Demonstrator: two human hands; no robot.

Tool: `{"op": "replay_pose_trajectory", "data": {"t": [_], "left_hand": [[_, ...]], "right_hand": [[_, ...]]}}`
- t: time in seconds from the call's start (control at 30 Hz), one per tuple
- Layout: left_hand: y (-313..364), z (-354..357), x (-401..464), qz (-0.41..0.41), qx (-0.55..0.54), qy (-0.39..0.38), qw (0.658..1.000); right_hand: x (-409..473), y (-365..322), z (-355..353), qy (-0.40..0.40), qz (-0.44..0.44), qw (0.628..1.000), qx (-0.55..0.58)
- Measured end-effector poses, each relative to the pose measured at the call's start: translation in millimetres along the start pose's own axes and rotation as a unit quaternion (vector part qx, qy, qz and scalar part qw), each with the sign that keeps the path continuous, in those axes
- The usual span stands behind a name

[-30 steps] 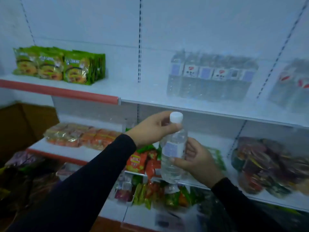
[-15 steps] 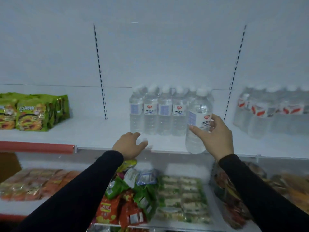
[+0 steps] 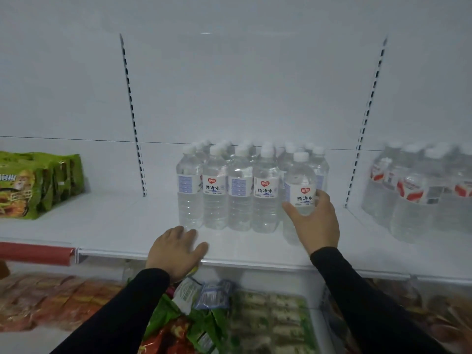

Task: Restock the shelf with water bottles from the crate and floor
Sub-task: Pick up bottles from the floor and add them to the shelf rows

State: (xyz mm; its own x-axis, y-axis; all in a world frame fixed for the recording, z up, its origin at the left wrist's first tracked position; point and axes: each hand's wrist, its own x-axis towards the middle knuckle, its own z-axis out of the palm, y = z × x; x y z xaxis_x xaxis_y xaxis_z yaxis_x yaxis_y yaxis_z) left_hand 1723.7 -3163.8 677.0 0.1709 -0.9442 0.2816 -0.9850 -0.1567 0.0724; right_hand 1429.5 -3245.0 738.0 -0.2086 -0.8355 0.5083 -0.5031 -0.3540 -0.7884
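right hand point(image 3: 314, 221) grips water bottle point(image 3: 300, 190) (upright on shelf point(image 3: 115, 226)); left hand point(image 3: 176, 249) spread, resting on shelf edge

Left of shelf: green noodle packs point(image 3: 38, 183), stacked upright.
Lower tier, left: orange snack packets point(image 3: 51, 301).
Lower tier, centre: mixed green and red packets point(image 3: 184, 328).
Edge strip: red rail point(image 3: 35, 252).

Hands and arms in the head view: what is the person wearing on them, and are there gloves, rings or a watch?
Both arms are covered by plain black long sleeves, the left sleeve and the right sleeve, each ending at the wrist. The left hand and right hand are bare, with no gloves. No ring, watch or logo shows.
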Motion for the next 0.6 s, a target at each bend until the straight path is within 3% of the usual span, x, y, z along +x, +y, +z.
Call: {"op": "replay_pose_trajectory", "data": {"t": [0.1,0.27,0.6], "left_hand": [[-3,5,2,0.014,0.003,-0.006,1.0],[0,2,-3,0.03,0.031,0.001,0.999],[-8,15,6,0.042,0.044,0.026,0.998]], "right_hand": [[-2,6,-4,-0.028,-0.004,1.0,0.008],[-10,25,-20,-0.142,-0.018,0.99,0.006],[4,29,21,-0.102,0.022,0.995,0.0]]}}
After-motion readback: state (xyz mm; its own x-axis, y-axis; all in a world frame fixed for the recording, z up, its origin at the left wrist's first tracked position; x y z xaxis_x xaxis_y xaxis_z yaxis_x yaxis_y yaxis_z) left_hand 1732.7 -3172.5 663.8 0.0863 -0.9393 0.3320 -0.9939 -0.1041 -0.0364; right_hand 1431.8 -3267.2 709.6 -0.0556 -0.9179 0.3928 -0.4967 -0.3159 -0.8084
